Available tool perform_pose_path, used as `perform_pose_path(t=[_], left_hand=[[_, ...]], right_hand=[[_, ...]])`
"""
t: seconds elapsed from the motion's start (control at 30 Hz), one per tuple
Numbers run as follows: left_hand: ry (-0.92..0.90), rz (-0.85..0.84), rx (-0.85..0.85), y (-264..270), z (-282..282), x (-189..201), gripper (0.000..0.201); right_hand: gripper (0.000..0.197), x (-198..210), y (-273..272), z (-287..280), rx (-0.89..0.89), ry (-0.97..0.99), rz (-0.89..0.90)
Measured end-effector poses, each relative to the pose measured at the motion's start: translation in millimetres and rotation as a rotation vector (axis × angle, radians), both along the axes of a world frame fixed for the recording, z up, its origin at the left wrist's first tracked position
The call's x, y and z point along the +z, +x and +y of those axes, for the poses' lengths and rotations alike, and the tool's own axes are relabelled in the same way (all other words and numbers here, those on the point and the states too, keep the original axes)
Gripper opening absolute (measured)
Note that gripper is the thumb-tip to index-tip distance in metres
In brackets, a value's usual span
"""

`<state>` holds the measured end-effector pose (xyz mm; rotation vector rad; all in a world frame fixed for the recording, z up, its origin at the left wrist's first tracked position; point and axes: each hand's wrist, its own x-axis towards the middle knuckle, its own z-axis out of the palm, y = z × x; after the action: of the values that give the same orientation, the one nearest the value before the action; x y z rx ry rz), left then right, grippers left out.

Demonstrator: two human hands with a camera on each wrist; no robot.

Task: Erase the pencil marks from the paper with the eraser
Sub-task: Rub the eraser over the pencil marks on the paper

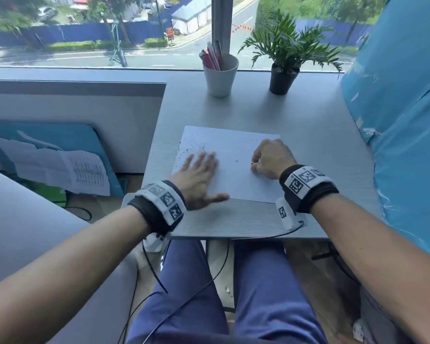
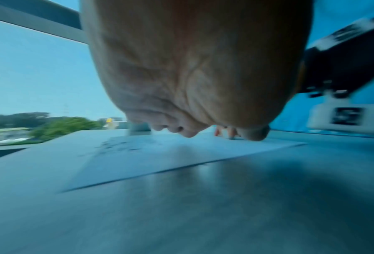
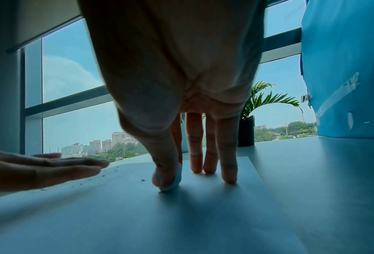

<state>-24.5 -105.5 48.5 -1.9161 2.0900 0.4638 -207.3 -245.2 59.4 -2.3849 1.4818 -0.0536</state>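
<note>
A white sheet of paper [image 1: 233,167] lies on the grey desk [image 1: 320,150]. Faint pencil marks and dark crumbs [image 1: 196,148] sit near its far left corner. My left hand [image 1: 199,175] lies flat with straight fingers on the paper's left part, blurred. My right hand [image 1: 271,158] rests on the right part of the sheet. Its thumb and forefinger pinch a small white eraser [image 3: 173,183] whose tip touches the paper [image 3: 138,206]; the other fingers [image 3: 227,165] stand on the sheet. The left hand [image 3: 51,170] shows low at the left of the right wrist view.
A white cup of pens [image 1: 220,75] and a potted plant [image 1: 283,70] stand at the desk's far edge by the window. A blue wrapped panel [image 1: 402,120] rises along the right. A low partition [image 1: 72,108] borders the desk's left edge.
</note>
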Motion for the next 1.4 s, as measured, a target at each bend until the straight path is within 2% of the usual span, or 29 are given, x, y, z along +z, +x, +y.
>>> perform_pose_path(t=[0.07, 0.13, 0.2, 0.33, 0.43, 0.57, 0.67, 0.77, 0.9, 1.0, 1.13, 1.23, 1.33, 1.4], left_hand=[[0.041, 0.132, -0.247, -30.5, 5.9, -2.2, 0.097], [0.105, 0.197, -0.337, -46.1, 5.8, -10.7, 0.089], [0.098, 0.190, -0.291, -35.5, -6.6, -16.6, 0.083], [0.089, 0.142, -0.053, 18.5, -34.4, -14.0, 0.082], [0.096, 0.130, 0.065, 45.5, -39.8, -13.3, 0.099], [-0.038, 0.162, 0.055, 36.7, -34.2, -17.8, 0.114], [-0.107, 0.235, -0.019, 21.8, -31.0, -20.0, 0.101], [-0.095, 0.160, -0.028, 10.8, -34.4, -16.7, 0.085], [-0.178, 0.048, -0.004, -1.3, -37.0, -8.2, 0.070], [-0.232, 0.031, 0.015, -7.5, -40.4, 0.7, 0.066], [-0.230, 0.156, -0.009, -10.5, -52.6, 4.5, 0.072], [-0.104, 0.306, 0.000, -7.9, -62.7, 1.5, 0.083], [0.040, 0.286, -0.008, -1.9, -71.3, -2.0, 0.104], [0.096, 0.262, -0.018, 1.3, -75.8, -3.9, 0.109]], right_hand=[[0.016, 0.9, 0.2, -0.1, 0.001, 0.000, 0.003], [0.014, 0.6, -0.1, -0.1, 0.005, 0.000, 0.000], [0.010, -0.4, -1.0, 0.1, 0.002, -0.001, -0.002], [0.008, -3.3, -3.6, -0.1, -0.005, -0.001, 0.005], [0.006, -0.9, -4.9, -2.3, 0.008, 0.010, 0.018], [0.008, 3.8, -4.9, -9.0, 0.019, 0.000, 0.020], [0.009, 10.4, -1.6, -8.5, -0.004, -0.086, 0.015], [0.003, 11.4, -1.0, 2.0, -0.012, -0.177, -0.023], [0.006, -1.0, -7.5, 19.9, -0.040, 0.003, -0.051], [0.004, -2.2, -10.6, 15.7, -0.083, 0.014, -0.145], [0.004, -0.3, -4.1, 1.3, -0.059, -0.003, -0.153], [0.003, -1.3, -0.7, -3.9, -0.038, -0.011, -0.123], [0.005, -2.9, -3.0, 0.7, -0.088, -0.024, -0.149], [0.007, -7.0, -3.6, 11.9, -0.043, -0.019, -0.164]])
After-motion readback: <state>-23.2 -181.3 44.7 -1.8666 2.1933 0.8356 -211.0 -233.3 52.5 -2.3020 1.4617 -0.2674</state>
